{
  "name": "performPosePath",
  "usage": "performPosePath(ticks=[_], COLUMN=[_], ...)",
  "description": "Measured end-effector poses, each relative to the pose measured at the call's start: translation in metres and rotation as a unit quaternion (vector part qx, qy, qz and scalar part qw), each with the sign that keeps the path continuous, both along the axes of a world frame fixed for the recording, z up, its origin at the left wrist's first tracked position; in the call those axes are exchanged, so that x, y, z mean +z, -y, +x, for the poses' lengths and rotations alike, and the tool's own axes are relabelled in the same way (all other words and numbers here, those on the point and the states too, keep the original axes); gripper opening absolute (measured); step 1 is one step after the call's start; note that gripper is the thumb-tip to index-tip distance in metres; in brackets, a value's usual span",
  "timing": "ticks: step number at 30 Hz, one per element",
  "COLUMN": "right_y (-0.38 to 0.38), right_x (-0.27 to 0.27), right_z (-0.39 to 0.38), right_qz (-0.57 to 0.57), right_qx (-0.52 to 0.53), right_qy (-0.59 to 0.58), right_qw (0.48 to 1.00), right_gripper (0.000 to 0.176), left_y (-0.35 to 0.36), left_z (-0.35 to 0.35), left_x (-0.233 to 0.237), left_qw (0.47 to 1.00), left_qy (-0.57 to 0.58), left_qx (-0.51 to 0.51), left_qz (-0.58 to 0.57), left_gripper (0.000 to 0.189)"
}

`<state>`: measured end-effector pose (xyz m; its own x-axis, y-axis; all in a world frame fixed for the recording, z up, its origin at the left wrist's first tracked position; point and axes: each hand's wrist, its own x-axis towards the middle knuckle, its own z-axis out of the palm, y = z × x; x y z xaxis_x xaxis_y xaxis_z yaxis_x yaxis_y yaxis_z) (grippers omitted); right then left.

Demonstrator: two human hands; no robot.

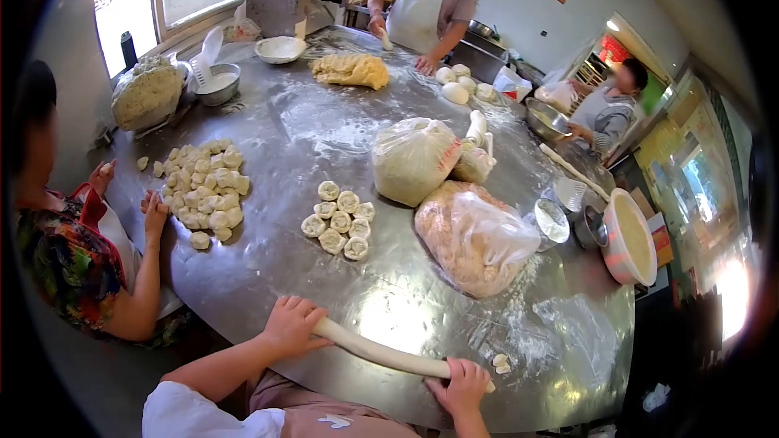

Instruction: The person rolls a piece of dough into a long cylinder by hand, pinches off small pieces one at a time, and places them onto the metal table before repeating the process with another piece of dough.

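Observation:
A long pale dough rope [381, 351] stretches along the near edge of the steel table [357, 393]. My left hand [294, 327] is closed around its left end, with the fingertips partly hidden. Near the other end, my right hand [462, 388] grips the rope, and a short tip sticks out past the fingers. Beyond the rope, several round filled dough pieces [341, 222] sit in a cluster. Small dough scraps [501, 363] lie just right of my right hand.
Bagged dough [475, 239] and a white plastic bag [415, 161] stand mid-table. A co-worker's hand [152, 209] is beside cut dough lumps [207, 186] on the left. Other people work at the far side. A large basin [629, 237] stands at the right edge.

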<state>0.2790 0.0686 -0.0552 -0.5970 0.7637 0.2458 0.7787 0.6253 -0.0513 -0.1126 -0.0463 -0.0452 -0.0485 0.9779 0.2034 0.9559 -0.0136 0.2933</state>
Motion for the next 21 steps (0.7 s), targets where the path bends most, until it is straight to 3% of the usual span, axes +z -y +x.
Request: performPosePath(ticks=[2,5,9,10,13,14,16,17,18,21], right_y=[-0.027,-0.065,-0.053,-0.048,-0.041,-0.043,-0.045,-0.047,-0.051,-0.056], right_x=[-0.006,-0.019,0.031,0.021,-0.006,-0.006,0.008,0.016,0.022,0.028], right_z=[-0.009,-0.003,-0.010,-0.010,-0.024,-0.033,-0.047,-0.054,-0.064,-0.100], right_qz=[0.063,-0.024,-0.013,-0.014,-0.018,-0.027,-0.114,-0.113,-0.109,-0.075], right_qx=[0.012,0.031,0.077,0.092,0.106,0.094,0.058,0.061,0.068,0.051], right_qy=[-0.022,-0.052,-0.045,-0.040,-0.049,-0.061,-0.046,-0.068,-0.090,-0.130], right_qw=[0.998,0.998,0.996,0.995,0.993,0.993,0.991,0.989,0.988,0.987], right_gripper=[0.051,0.049,0.052,0.051,0.048,0.047,0.041,0.039,0.039,0.041], left_y=[-0.018,-0.043,-0.007,0.006,0.028,0.028,0.024,0.017,0.011,-0.029], left_z=[-0.004,-0.021,-0.053,-0.064,-0.067,-0.059,-0.036,-0.025,-0.014,0.042], left_x=[-0.003,0.000,0.025,0.016,-0.006,-0.003,0.024,0.031,0.029,0.033], left_qw=[0.998,0.973,0.986,0.995,0.991,0.981,0.993,0.996,0.996,0.996], left_qy=[-0.007,0.026,-0.009,-0.017,-0.054,-0.036,-0.039,-0.038,-0.002,0.043], left_qx=[0.015,0.009,0.027,0.026,0.044,0.089,0.088,0.084,0.079,0.074], left_qz=[-0.066,-0.229,-0.165,-0.096,-0.111,-0.168,-0.071,-0.021,-0.042,0.006], left_gripper=[0.060,0.066,0.069,0.068,0.065,0.062,0.066,0.070,0.079,0.069])
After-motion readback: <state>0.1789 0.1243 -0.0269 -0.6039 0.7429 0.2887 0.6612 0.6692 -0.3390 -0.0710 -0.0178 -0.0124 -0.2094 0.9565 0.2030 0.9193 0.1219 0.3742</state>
